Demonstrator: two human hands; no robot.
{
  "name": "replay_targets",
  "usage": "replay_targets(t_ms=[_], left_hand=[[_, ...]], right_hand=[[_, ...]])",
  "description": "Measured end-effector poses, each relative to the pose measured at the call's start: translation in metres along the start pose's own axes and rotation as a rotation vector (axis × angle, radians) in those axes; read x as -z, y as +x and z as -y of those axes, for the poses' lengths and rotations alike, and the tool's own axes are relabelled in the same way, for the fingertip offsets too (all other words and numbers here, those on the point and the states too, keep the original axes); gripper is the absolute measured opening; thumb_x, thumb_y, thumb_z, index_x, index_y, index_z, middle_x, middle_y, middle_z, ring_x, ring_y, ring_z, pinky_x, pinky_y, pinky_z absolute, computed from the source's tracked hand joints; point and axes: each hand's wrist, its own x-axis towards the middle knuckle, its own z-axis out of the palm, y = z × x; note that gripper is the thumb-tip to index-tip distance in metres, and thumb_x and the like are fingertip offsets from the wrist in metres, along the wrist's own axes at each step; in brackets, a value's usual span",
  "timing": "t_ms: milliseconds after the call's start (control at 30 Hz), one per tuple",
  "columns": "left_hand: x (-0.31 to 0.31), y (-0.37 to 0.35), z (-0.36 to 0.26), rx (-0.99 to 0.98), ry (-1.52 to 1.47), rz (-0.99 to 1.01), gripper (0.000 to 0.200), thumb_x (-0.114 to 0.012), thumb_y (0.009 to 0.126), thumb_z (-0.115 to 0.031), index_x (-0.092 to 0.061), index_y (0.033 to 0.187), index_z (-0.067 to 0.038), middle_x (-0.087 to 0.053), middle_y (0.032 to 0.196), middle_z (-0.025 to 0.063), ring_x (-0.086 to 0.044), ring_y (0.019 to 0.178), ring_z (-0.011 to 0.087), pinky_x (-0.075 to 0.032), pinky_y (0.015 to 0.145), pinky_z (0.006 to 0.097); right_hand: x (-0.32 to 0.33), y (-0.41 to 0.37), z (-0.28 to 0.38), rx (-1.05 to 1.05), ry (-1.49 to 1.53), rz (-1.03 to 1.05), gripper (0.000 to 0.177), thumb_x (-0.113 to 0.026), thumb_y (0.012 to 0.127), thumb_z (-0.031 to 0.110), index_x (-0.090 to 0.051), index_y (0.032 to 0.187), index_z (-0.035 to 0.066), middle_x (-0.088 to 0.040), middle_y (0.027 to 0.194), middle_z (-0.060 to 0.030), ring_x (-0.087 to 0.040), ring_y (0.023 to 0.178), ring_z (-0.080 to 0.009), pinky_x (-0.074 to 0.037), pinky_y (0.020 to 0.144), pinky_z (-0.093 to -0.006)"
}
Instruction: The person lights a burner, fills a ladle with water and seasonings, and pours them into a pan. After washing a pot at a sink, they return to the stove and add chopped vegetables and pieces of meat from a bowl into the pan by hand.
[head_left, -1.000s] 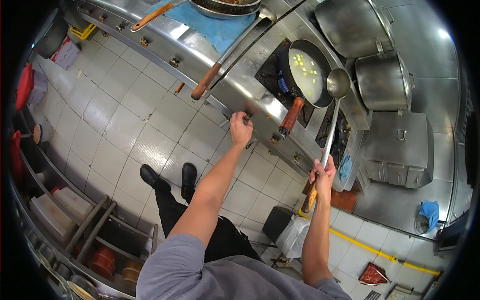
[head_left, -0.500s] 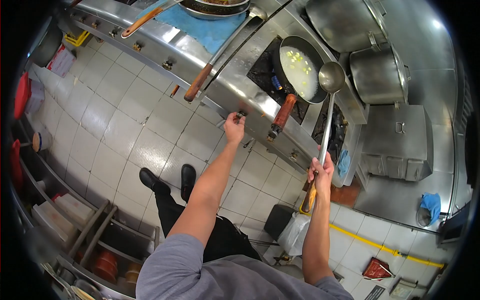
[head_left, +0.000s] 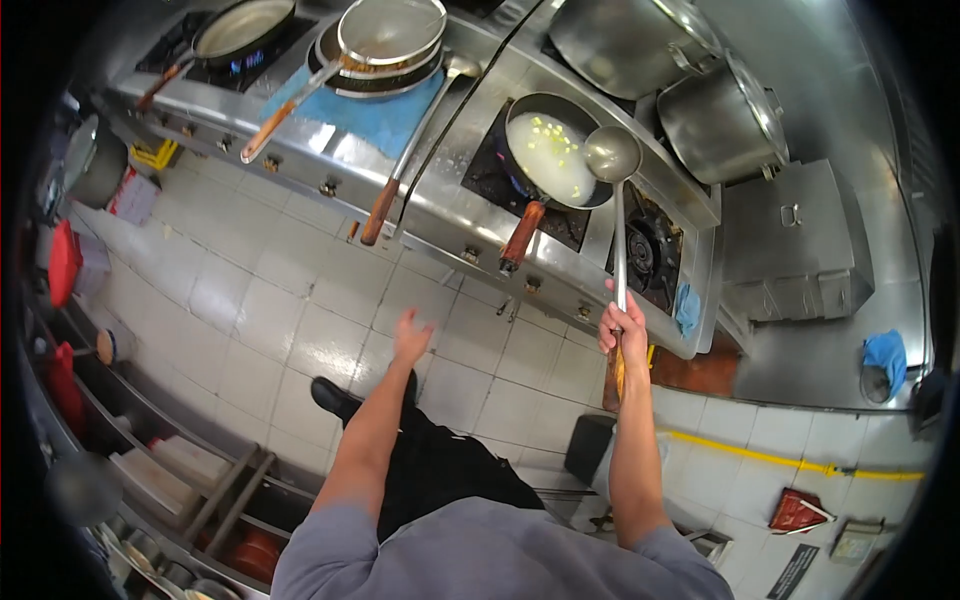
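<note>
My right hand (head_left: 626, 326) is closed around the long metal handle of a ladle (head_left: 620, 225). The ladle's bowl is held at the right rim of a frying pan (head_left: 522, 237). White liquid with yellow-green pieces (head_left: 550, 160) fills the pan, which sits on a stove burner, its wooden handle towards me. Away from the stove front, my left hand (head_left: 413, 338) hangs over the floor with fingers apart and nothing in them. Nearest to it on the stove are the control knobs (head_left: 471, 254).
A second ladle (head_left: 382, 210) juts over the stove's front edge, beside stacked pans with a strainer (head_left: 392, 30) on a blue cloth (head_left: 375, 118). Large pots (head_left: 722, 125) stand behind. Another pan (head_left: 243, 30) sits over a blue flame. Shelving (head_left: 235, 500) is at lower left.
My left hand has let go of a stove knob and drawn back towards me, fingers spread. The view has shifted, showing more stove at left. The ladle stays in my right hand by the pan.
</note>
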Motion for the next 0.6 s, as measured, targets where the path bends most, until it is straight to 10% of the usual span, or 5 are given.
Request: replay_targets(t_ms=[167, 300, 400, 600], left_hand=[[0.188, -0.143, 0.099, 0.134, 0.397, 0.203, 0.045, -0.071, 0.076, -0.03, -0.064, 0.103, 0.005, -0.066, 0.102, 0.0249, -0.062, 0.101, 0.041, -0.049, 0.09, 0.0457], [0.339, -0.276, 0.17, 0.563, 0.495, -0.029, 0.027, -0.071, 0.074, -0.018, -0.068, 0.091, 0.003, -0.07, 0.085, 0.0185, -0.068, 0.083, 0.0308, -0.052, 0.077, 0.0405], [0.404, -0.351, 0.167, 0.571, 0.233, -0.434, 0.02, -0.071, 0.077, -0.016, -0.067, 0.087, 0.001, -0.065, 0.073, 0.0073, -0.062, 0.064, 0.021, -0.048, 0.054, 0.036], [0.391, -0.402, 0.086, 0.698, -0.142, -0.448, 0.022, -0.07, 0.083, -0.017, -0.065, 0.096, -0.001, -0.061, 0.074, 0.0031, -0.056, 0.064, 0.0116, -0.046, 0.053, 0.0267]], right_hand=[[0.031, 0.007, -0.013, -0.011, 0.462, 0.226, 0.046, -0.043, 0.1, 0.017, -0.038, 0.145, 0.008, -0.036, 0.067, 0.0019, -0.037, 0.043, -0.0082, -0.036, 0.037, -0.0236], [0.034, 0.009, -0.015, -0.005, 0.365, 0.149, 0.048, -0.05, 0.097, 0.014, -0.039, 0.143, 0.006, -0.041, 0.065, 0.0016, -0.039, 0.042, -0.008, -0.036, 0.037, -0.0245], [0.029, 0.016, -0.02, 0.079, -0.1, -0.029, 0.052, -0.058, 0.093, 0.011, -0.04, 0.142, 0.005, -0.047, 0.063, 0.0009, -0.041, 0.041, -0.0079, -0.034, 0.038, -0.025], [0.022, 0.055, -0.038, 0.26, -0.214, -0.326, 0.055, -0.06, 0.091, 0.008, -0.04, 0.142, 0.006, -0.049, 0.065, 0.0002, -0.042, 0.044, -0.0055, -0.031, 0.038, -0.0241]])
